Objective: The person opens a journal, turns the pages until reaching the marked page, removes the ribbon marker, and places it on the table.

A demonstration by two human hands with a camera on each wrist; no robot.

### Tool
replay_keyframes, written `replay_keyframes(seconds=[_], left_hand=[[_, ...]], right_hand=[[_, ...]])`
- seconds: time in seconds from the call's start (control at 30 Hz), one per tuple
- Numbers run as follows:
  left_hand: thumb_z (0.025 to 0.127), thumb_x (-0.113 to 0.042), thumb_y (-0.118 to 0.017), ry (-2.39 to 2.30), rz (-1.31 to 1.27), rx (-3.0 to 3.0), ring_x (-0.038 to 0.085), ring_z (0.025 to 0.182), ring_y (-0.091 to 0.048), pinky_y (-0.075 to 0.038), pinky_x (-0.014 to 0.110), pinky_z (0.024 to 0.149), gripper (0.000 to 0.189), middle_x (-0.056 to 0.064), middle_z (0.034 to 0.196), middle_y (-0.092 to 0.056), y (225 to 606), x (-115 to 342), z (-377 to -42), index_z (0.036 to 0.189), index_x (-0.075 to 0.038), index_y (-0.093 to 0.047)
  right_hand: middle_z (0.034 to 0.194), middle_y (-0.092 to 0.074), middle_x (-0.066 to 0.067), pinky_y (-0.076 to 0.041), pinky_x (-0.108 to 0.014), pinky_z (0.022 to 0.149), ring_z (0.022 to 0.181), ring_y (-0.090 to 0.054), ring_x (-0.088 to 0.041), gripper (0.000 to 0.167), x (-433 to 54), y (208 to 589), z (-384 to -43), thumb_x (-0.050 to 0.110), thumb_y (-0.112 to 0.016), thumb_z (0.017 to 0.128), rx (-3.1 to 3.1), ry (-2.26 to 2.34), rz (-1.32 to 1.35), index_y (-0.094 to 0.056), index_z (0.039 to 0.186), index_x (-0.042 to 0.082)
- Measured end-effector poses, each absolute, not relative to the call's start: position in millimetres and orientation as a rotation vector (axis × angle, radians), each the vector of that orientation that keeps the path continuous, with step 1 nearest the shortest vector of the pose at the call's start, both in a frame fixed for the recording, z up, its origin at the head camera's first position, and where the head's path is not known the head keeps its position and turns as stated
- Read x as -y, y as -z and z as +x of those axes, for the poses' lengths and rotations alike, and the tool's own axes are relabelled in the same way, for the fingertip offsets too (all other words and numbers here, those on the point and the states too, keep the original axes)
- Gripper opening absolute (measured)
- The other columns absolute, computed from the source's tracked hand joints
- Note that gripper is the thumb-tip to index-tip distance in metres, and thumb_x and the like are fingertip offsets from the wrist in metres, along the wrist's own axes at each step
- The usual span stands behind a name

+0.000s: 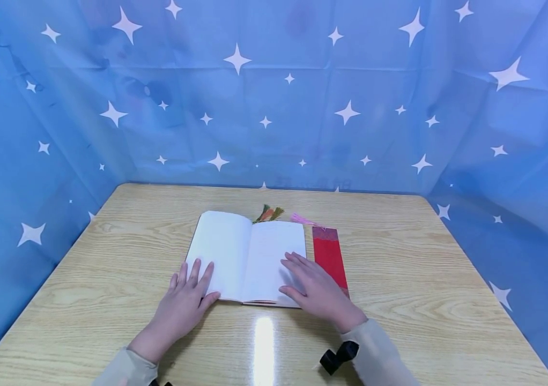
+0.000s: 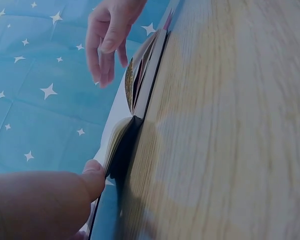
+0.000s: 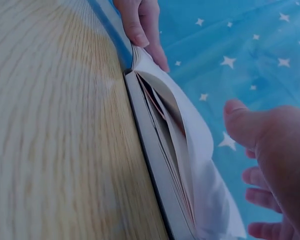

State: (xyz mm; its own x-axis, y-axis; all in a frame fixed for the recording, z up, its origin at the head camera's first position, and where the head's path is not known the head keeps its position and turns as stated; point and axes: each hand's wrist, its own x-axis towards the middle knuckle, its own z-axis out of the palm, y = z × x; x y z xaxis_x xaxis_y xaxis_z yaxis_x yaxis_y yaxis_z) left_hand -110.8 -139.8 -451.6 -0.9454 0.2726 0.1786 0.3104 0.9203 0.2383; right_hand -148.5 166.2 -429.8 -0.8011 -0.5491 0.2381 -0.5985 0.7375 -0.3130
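Note:
An open book [image 1: 274, 262] with blank-looking white pages lies on the wooden table. My left hand [image 1: 184, 303] rests on its lower left corner with fingers spread and straight, its thumb [image 2: 93, 175] along the page edge. Over the right page my right hand [image 1: 319, 292] hovers, fingers extended and holding nothing; the right wrist view shows a gap beneath it. Green and orange tassels [image 1: 270, 213] stick out from the book's top edge. Between the bulging right-hand leaves, a gold-patterned strip [image 2: 129, 82] shows at the lower edge.
A red bookmark [image 1: 330, 257] with a pink tassel [image 1: 303, 219] lies just right of the book, partly hidden by my right hand. Behind the table [image 1: 399, 241] hangs a blue cloth [image 1: 274, 139] with white stars, which also runs along both sides.

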Motion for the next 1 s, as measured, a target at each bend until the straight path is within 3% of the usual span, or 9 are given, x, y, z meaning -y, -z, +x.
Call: replay_keyframes(seconds=[0.53,1.0], left_hand=[[0.096,-0.047,-0.042,0.448,-0.450,3.023,0.050,0.132,-0.016,-0.019,0.063,0.102,0.064,0.028,0.145,-0.023,453,142,-109,0.146,-0.009,-0.030],[0.096,-0.047,-0.042,0.456,-0.441,3.044,0.051,0.131,-0.018,-0.022,0.065,0.099,0.064,0.030,0.144,-0.025,454,142,-107,0.146,-0.009,-0.030]], right_hand=[[0.145,-0.038,-0.010,-0.030,-0.050,0.104,0.134,-0.032,-0.028,0.068,-184,434,-147,0.053,-0.060,0.084,2.829,-0.595,1.014,-0.048,0.136,0.012],[0.144,-0.038,-0.011,-0.032,-0.052,0.102,0.133,-0.031,-0.031,0.075,-189,435,-147,0.046,-0.073,0.075,2.890,-0.606,1.021,-0.047,0.137,0.013]])
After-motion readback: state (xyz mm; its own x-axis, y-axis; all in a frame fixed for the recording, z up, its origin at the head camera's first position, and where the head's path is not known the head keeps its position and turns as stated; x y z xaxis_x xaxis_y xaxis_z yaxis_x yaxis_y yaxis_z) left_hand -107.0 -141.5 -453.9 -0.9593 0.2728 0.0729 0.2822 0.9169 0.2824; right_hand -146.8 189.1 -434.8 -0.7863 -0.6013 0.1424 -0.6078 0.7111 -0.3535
